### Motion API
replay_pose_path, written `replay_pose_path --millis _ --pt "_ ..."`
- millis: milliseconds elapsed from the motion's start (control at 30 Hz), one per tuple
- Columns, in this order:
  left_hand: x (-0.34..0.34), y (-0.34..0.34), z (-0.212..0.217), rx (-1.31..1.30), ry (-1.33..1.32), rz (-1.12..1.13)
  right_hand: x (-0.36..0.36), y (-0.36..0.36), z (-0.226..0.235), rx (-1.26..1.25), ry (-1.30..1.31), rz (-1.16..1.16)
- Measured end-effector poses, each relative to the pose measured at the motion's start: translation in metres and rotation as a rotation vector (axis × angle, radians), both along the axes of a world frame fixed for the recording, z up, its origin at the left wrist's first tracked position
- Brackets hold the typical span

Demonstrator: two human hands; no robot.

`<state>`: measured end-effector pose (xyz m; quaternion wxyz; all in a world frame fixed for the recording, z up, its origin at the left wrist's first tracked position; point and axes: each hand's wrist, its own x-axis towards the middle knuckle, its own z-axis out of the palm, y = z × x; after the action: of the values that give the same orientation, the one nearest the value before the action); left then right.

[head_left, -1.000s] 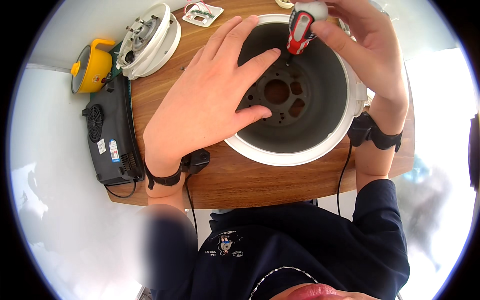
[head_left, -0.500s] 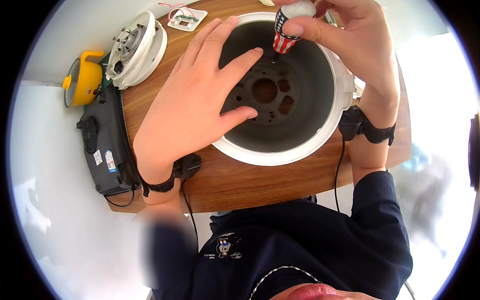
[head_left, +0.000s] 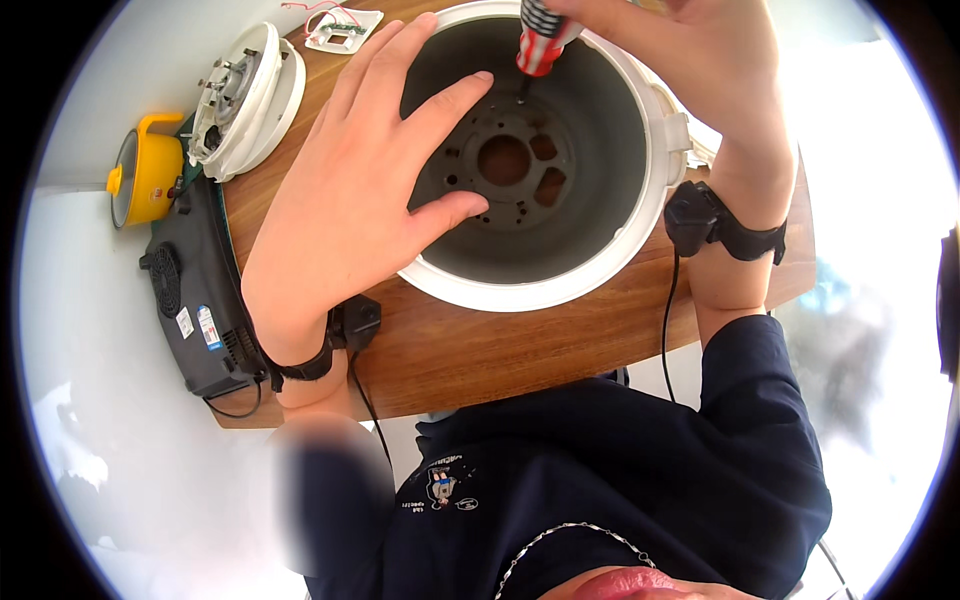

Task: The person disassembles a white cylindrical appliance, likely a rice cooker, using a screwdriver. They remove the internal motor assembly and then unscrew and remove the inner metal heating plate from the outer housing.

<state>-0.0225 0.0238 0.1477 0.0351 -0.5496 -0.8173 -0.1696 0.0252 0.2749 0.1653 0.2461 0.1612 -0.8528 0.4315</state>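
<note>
A white round cooker body with a grey inner wall stands on the wooden table. Its metal base plate has a round hole in the middle. My left hand lies flat over the pot's left rim, fingers spread and reaching inside. My right hand is at the pot's far rim, closed on a screwdriver with a red, white and black handle. The screwdriver's tip points down onto the base plate. Both wrists carry black bands with cables.
A white round lid part with metal fittings lies at the table's far left. Beside it are a small circuit board, a yellow pot and a black flat appliance on the table's left edge.
The view has shifted, so the pot and the hands sit a little higher in the picture. My right hand has lowered the screwdriver tip further into the pot. My left hand stays on the rim.
</note>
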Motion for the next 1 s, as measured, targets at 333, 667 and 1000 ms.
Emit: replay_pose_path --millis 333,667,1000 --pt "-0.004 -0.001 0.011 -0.131 0.060 -0.054 0.006 -0.013 0.007 -0.129 -0.158 0.060" --pt "-0.001 0.000 -0.006 0.104 0.100 0.019 0.008 -0.029 0.017 -0.173 -0.192 -0.001" --pt "-0.005 -0.011 -0.007 -0.016 -0.023 0.020 -0.007 -0.008 -0.007 0.022 0.002 0.157"
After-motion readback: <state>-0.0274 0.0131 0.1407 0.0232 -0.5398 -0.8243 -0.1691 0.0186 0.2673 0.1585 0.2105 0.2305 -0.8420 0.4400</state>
